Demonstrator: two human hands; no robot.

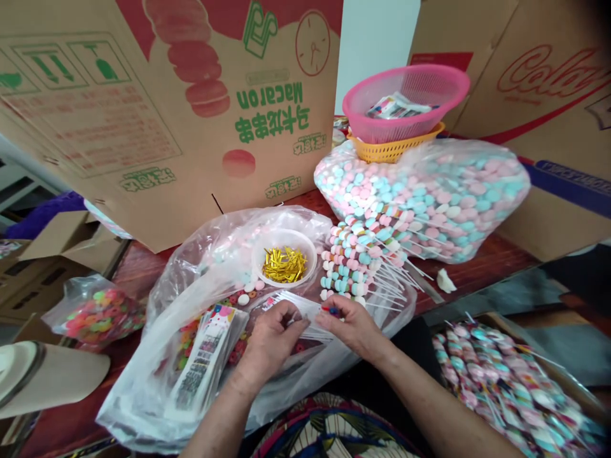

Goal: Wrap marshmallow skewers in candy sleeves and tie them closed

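Observation:
My left hand (274, 337) is closed in a pinch above the plastic bag; what lies between its fingertips is too small to make out. Opposite it, my right hand (356, 327) pinches a small red and dark blue piece (331, 311). White sticks (312, 312) lie under and between both hands. To the left, a stack of printed clear wrappers (205, 356) rests on the bag (162, 324). Beyond the hands stands a white bowl (258, 261) of gold twist ties (285, 264). Marshmallow skewers (351, 261) are piled just past my right hand.
A big bag of pink and blue marshmallows (458, 197) sits behind, topped by a yellow basket (396, 149) and a pink basket (405, 124). Cardboard boxes (191, 165) wall the back. A gummy bag (100, 312) and white container (62, 378) stand left; a box of wrapped skewers (506, 388), right.

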